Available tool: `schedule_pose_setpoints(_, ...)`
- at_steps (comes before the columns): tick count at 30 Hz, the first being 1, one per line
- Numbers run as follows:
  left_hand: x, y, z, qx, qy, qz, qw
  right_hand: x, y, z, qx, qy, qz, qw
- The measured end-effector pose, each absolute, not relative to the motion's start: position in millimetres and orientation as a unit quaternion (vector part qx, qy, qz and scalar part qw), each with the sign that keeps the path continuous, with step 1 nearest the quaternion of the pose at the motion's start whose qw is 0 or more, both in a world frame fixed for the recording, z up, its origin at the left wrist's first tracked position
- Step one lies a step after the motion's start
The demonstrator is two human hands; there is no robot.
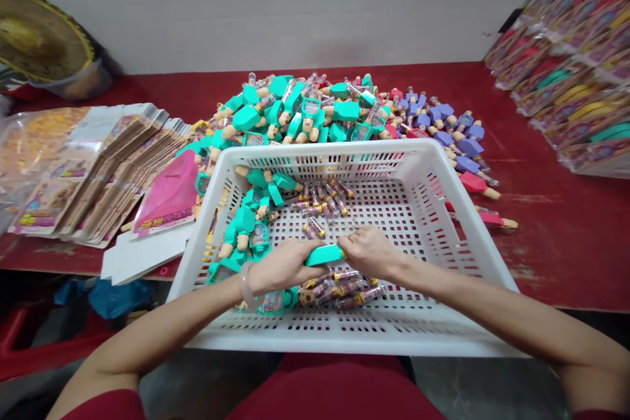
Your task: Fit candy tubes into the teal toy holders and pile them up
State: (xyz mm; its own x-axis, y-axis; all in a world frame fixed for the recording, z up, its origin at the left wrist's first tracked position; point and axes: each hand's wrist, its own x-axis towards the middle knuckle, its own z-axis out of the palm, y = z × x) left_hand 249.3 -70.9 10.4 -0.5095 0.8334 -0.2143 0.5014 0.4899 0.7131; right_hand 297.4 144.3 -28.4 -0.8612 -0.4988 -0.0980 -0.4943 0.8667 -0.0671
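Note:
My left hand is closed around a teal plastic toy above the white basket. My right hand is pinched at the toy's right end; a small yellow bit shows there, but what its fingers hold is hidden. Below and behind the hands, small clear tubes with yellow caps lie on the basket floor, several more tubes farther back. Teal toys with beige bear-head ends are gathered along the basket's left side.
Behind the basket is a heap of teal toys, with purple toys and red ones at right. Printed cards and a pink package lie left. Packed toys are stacked right on the red table.

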Motion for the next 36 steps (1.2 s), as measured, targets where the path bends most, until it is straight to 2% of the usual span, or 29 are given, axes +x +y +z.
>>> schedule_pose_setpoints(4, 247.3, -72.6, 14.1, 0.327, 0.769, 0.338, 0.433, 305.5, 137.2, -23.2, -0.255, 0.963, -0.026, 0.088)
schedule_pose_setpoints(6, 245.8, -73.5, 9.7, 0.327, 0.745, 0.333, 0.476, 307.1, 134.3, -17.8, -0.229, 0.967, -0.035, 0.107)
schedule_pose_setpoints(7, 245.1, -73.7, 6.5, 0.353, 0.749, 0.322, 0.459, 306.7, 133.7, -15.0, -0.208, 0.969, -0.043, 0.123)
schedule_pose_setpoints(9, 244.3, -73.2, -0.5, 0.444, 0.78, 0.276, 0.345, 303.5, 135.2, -11.3, -0.157, 0.966, -0.088, 0.188)
schedule_pose_setpoints(12, 243.7, -71.8, -8.6, 0.569, 0.798, 0.16, 0.121, 294.7, 142.0, -14.3, -0.111, 0.88, -0.254, 0.386)
schedule_pose_setpoints(14, 242.9, -71.6, -11.1, 0.59, 0.797, 0.113, 0.056, 289.4, 146.2, -20.8, -0.109, 0.803, -0.335, 0.482)
schedule_pose_setpoints(15, 242.0, -72.0, -11.6, 0.58, 0.804, 0.114, 0.06, 287.7, 147.4, -24.2, -0.115, 0.801, -0.343, 0.478)
schedule_pose_setpoints(16, 240.8, -72.7, -11.8, 0.557, 0.815, 0.133, 0.089, 286.9, 147.8, -27.1, -0.126, 0.832, -0.329, 0.429)
schedule_pose_setpoints(20, 233.6, -78.0, -11.4, 0.405, 0.808, 0.243, 0.352, 293.0, 146.8, -29.8, -0.226, 0.955, -0.174, 0.076)
schedule_pose_setpoints(22, 231.0, -81.2, -10.9, 0.393, 0.787, 0.252, 0.402, 298.9, 147.3, -26.5, -0.268, 0.951, -0.157, 0.01)
schedule_pose_setpoints(23, 230.4, -82.5, -10.8, 0.415, 0.793, 0.248, 0.37, 301.4, 148.2, -24.5, -0.27, 0.946, -0.177, 0.01)
schedule_pose_setpoints(25, 230.4, -84.4, -11.0, 0.484, 0.818, 0.22, 0.221, 303.5, 150.9, -21.6, -0.243, 0.93, -0.266, 0.067)
schedule_pose_setpoints(27, 230.7, -84.9, -12.3, 0.545, 0.82, 0.16, 0.07, 301.0, 154.1, -21.5, -0.2, 0.875, -0.392, 0.202)
schedule_pose_setpoints(28, 230.7, -84.6, -13.1, 0.564, 0.814, 0.132, 0.027, 298.3, 155.6, -22.4, -0.177, 0.831, -0.446, 0.282)
schedule_pose_setpoints(30, 229.9, -83.3, -13.9, 0.575, 0.81, 0.116, 0.015, 292.0, 157.4, -24.7, -0.138, 0.765, -0.502, 0.38)
schedule_pose_setpoints(31, 229.2, -82.3, -13.5, 0.56, 0.817, 0.131, 0.043, 289.4, 157.7, -25.3, -0.127, 0.768, -0.502, 0.377)
schedule_pose_setpoints(32, 228.4, -81.5, -12.3, 0.535, 0.825, 0.159, 0.09, 287.6, 157.6, -25.0, -0.131, 0.796, -0.485, 0.338)
schedule_pose_setpoints(35, 226.7, -80.4, -7.0, 0.452, 0.81, 0.25, 0.278, 289.5, 155.0, -19.4, -0.198, 0.899, -0.369, 0.131)
schedule_pose_setpoints(36, 226.9, -80.7, -5.9, 0.441, 0.796, 0.266, 0.319, 292.0, 153.6, -16.8, -0.219, 0.913, -0.333, 0.088)
